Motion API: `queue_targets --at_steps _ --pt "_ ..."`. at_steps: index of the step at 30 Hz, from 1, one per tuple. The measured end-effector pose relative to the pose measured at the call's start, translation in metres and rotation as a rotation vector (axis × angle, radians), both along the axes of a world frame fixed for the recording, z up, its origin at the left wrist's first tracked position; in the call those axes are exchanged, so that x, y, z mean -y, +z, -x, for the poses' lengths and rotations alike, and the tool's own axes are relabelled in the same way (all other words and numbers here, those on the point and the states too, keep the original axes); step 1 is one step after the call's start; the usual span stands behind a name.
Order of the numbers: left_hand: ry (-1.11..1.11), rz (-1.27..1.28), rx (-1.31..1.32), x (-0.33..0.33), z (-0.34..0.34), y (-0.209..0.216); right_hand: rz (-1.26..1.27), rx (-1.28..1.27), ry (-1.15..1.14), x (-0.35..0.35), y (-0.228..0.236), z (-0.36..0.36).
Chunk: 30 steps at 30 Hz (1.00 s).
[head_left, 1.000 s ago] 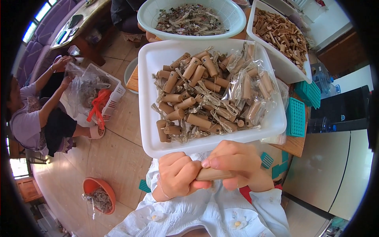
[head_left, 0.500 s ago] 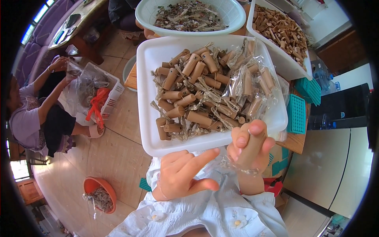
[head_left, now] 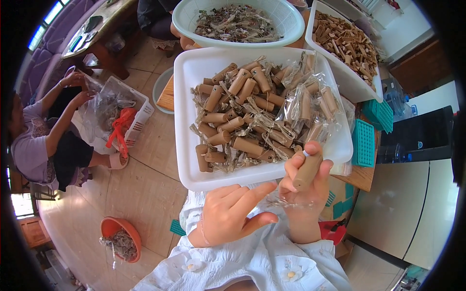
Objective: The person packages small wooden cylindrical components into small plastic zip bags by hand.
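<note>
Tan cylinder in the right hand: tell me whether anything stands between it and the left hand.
The right hand partly does: its fingers lie along the left side of the cylinder, facing the left hand. Lower, a shiny strand shows between the left thumb and the cylinder's lower end; depth unclear.

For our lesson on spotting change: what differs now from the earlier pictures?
Since the earliest picture, the left hand has let go of the brown cylinder, its thumb and index finger now spread; the right hand alone holds the cylinder, shifted up and right in the view. The white tray and orange bucket stay put.
</note>
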<state>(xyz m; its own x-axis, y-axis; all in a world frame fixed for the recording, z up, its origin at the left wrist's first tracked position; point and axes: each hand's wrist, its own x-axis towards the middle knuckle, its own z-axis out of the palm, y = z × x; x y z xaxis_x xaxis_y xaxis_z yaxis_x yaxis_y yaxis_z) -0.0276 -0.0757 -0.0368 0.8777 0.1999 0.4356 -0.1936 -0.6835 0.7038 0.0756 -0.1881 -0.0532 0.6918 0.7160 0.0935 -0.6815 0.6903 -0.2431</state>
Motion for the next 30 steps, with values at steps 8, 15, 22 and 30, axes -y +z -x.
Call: queue_targets --at_steps 8,15,22,30 --pt "-0.08 0.056 0.037 -0.004 -0.001 -0.008 0.096 0.013 -0.053 0.0 -0.003 0.005" --pt "0.056 0.072 0.132 -0.005 0.006 -0.005 0.599 0.543 -0.423 0.011 0.006 -0.003" --pt "0.128 0.272 0.297 -0.005 0.011 -0.018 0.319 0.153 -0.185 0.012 0.001 -0.008" --pt "0.055 0.659 0.378 0.001 0.01 -0.024 0.535 0.415 -0.173 0.013 -0.002 -0.009"
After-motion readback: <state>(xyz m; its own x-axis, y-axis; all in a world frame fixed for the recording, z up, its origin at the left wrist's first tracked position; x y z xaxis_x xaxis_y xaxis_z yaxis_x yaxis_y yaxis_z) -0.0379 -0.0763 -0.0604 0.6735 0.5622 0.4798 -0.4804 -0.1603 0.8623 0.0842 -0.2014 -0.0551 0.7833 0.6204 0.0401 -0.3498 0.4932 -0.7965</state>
